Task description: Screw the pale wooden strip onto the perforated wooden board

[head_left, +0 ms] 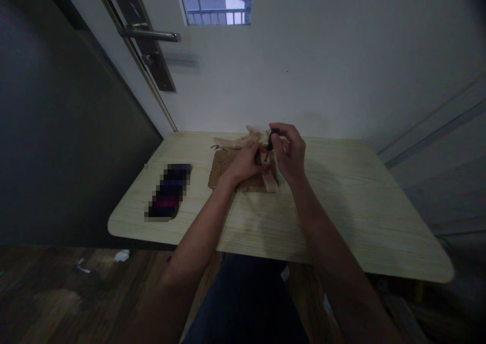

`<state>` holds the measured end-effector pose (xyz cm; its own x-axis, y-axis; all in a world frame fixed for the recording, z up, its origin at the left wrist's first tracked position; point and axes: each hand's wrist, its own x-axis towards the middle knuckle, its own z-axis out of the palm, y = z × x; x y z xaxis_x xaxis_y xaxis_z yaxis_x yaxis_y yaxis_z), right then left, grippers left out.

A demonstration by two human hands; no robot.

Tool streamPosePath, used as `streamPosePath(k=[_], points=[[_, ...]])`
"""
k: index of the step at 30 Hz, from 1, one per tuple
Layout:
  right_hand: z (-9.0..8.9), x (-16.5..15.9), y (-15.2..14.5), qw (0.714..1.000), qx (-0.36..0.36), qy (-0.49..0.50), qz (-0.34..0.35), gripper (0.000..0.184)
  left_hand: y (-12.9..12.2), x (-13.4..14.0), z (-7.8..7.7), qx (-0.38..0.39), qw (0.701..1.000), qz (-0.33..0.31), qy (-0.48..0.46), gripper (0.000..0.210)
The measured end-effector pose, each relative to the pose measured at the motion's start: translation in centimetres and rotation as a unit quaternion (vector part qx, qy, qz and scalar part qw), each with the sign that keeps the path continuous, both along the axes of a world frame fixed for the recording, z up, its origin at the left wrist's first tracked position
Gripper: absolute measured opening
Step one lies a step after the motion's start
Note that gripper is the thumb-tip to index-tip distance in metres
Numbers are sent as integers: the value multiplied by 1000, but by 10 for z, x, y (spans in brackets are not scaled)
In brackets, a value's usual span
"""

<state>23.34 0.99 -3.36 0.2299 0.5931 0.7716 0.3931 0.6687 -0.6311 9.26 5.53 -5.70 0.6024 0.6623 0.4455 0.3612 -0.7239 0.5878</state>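
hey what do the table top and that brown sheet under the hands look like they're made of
Table top: pale wood-grain, probably laminate or veneer; faint straight grain lines, smooth matte face, rounded corners. Brown sheet: looks like cardboard or corkboard; flat, dull tan, rough edge. The dim light leaves both open.

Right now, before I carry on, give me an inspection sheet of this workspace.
Surface: pale wood-grain table, rounded corners.
Job's things: brown perforated board; wooden strip on it; small dark tool.
Clutter: pale wooden pieces behind the board; blurred-out dark item to the left.
Hands: left hand rests on the board; right hand pinches the tool.
Cables: nothing seen.
Surroundings: door handle, window, white wall, wooden floor.
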Motion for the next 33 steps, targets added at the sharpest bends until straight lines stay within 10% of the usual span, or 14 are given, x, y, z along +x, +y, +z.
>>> streamPosePath(k=[15, 33], points=[[-2, 2, 0, 999, -21, -33, -11, 44, -1, 0, 2, -2, 1000, 1, 5, 37], [-1, -2, -1, 1000, -1, -13, -27, 23, 3, 0, -2, 1, 1000, -8, -6, 40]])
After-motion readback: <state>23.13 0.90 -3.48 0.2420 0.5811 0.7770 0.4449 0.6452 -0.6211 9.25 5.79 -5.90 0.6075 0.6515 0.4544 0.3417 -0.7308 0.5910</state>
